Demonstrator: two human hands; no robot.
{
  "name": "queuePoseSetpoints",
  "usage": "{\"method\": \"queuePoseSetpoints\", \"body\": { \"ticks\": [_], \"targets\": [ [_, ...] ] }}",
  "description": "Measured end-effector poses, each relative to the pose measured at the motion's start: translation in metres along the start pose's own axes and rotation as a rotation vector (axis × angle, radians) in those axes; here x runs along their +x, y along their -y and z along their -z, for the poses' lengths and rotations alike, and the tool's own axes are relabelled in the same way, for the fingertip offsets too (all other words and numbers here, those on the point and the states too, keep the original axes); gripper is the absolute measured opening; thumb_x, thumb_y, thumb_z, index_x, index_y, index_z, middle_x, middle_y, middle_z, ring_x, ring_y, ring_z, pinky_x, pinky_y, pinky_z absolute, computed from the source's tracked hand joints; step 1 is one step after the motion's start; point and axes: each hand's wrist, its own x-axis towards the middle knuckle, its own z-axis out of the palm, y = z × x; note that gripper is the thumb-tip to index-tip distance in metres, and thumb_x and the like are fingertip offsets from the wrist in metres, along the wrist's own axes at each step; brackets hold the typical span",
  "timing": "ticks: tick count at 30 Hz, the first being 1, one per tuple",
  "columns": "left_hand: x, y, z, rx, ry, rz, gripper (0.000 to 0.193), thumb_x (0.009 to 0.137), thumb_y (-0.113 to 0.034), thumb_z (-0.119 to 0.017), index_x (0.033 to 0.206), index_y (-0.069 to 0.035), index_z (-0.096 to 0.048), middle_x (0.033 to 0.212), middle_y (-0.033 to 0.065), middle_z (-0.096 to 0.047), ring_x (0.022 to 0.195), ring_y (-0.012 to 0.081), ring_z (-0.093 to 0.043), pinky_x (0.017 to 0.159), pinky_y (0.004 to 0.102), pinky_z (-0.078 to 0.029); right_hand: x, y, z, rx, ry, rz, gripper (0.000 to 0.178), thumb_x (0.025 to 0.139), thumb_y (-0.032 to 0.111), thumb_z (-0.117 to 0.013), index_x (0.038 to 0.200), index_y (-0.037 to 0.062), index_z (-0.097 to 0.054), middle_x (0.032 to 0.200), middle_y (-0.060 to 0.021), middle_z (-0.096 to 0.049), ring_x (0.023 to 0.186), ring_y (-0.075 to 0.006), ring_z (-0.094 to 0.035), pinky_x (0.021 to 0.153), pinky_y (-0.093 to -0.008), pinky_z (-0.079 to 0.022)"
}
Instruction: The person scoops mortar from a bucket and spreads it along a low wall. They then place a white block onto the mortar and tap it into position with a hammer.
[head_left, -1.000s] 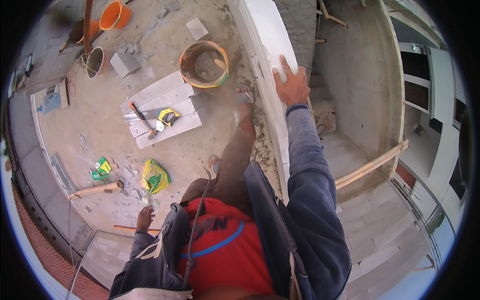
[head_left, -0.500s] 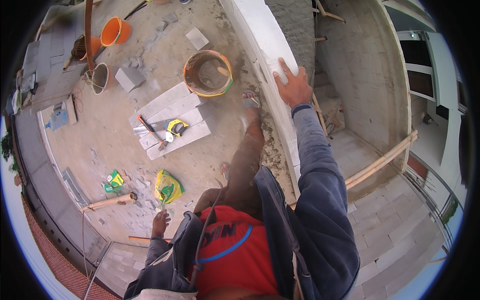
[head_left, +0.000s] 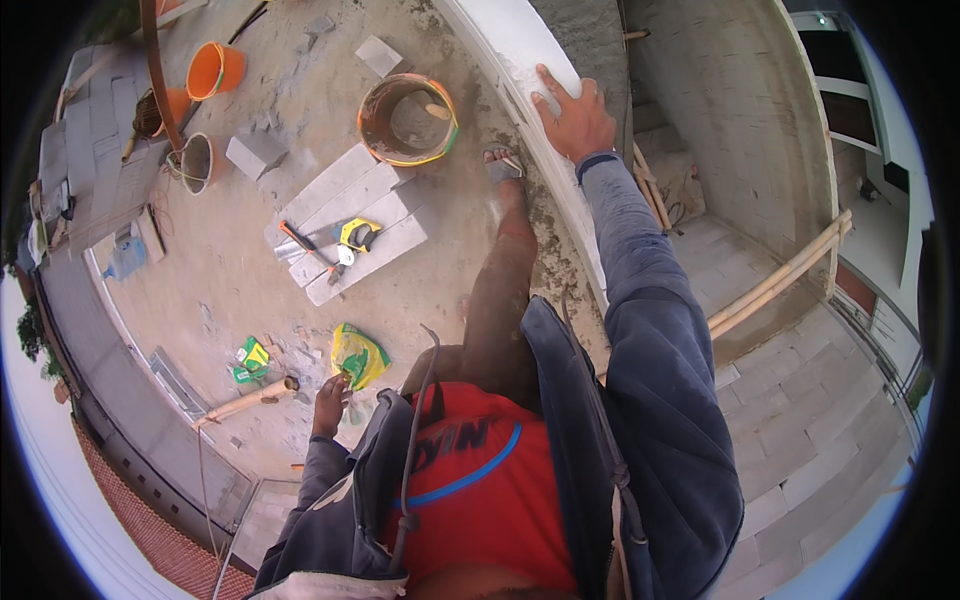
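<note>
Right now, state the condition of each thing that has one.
Right hand: spread, resting on the wall
Left hand: loosely curled
Tub: uncovered, partly filled
Orange bucket: uncovered
Blocks: laid side by side
Hammer: lying on them
Saw: lying on them too
Yellow bag: crumpled
Jacket: open

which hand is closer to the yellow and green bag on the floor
Left. The left hand appears just below and left of the yellow and green bag in the picture; the right hand is well away, on the white wall.

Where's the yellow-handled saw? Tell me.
Left of centre in the head view, the yellow-handled saw lies on the pale blocks, beside the orange-handled hammer.
</note>
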Motion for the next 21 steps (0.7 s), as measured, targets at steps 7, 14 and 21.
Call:
{"method": "queuePoseSetpoints", "body": {
  "ticks": [7,14,21],
  "targets": [
    [-0.012,0.039,-0.023,0.022,0.015,0.032,0.052,0.111,-0.039,-0.055,0.149,-0.005,-0.060,0.130,0.0121,-0.072,0.110,0.0217,-0.072,0.083,0.0330,-0.053,0.001,-0.005,-0.018,-0.069,-0.080,0.029,0.054,0.103,0.066,-0.052,0.157,0.0578,-0.047,0.130,-0.0174,-0.052,0.115,-0.0378,-0.063,0.089,-0.0543,-0.060],
    [-0.017,0.095,-0.054,0.043,0.079,0.131,0.050,0.110,-0.037,-0.054,0.146,-0.003,-0.063,0.131,0.0131,-0.073,0.110,0.0229,-0.072,0.086,0.0336,-0.054,0.001,-0.003,-0.026,-0.065,-0.100,0.032,0.054,0.102,0.068,-0.052,0.155,0.0579,-0.049,0.128,-0.0177,-0.052,0.114,-0.0380,-0.063,0.086,-0.0533,-0.060],
    [-0.014,0.063,-0.055,0.075,0.071,0.059,0.051,0.110,-0.038,-0.055,0.147,-0.004,-0.062,0.131,0.0125,-0.073,0.109,0.0231,-0.072,0.090,0.0344,-0.054,0.001,-0.005,-0.028,-0.075,-0.120,0.034,0.055,0.102,0.070,-0.051,0.156,0.0583,-0.048,0.130,-0.0187,-0.053,0.116,-0.0400,-0.064,0.089,-0.0548,-0.059]
  ]
}}
